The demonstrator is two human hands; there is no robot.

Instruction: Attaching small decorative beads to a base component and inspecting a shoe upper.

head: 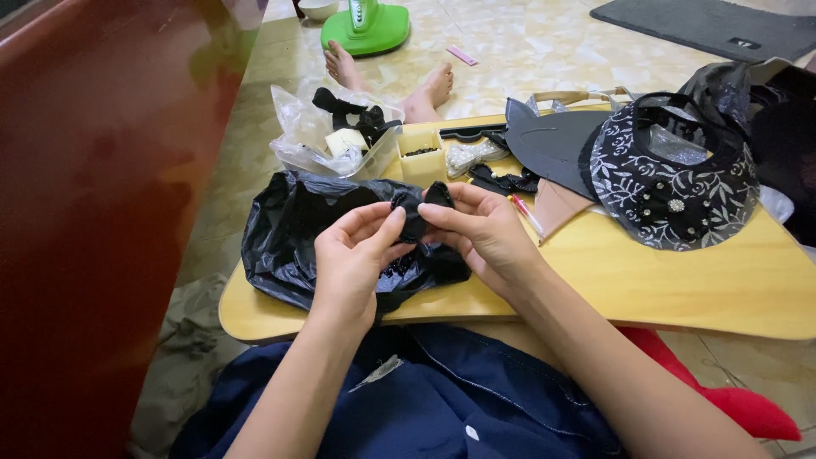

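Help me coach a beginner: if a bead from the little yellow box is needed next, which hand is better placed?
Probably the right hand: it sits nearer the yellow box, while the left hand pinches the black fabric piece too.

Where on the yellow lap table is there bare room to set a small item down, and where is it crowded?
Free: the near right stretch of the yellow lap table, bordered by the right hand, the patterned visor and the front edge. Crowded: the far side, with the clear bag, bead box and grey cut pieces. The black plastic bag fills the left end beside the left hand.
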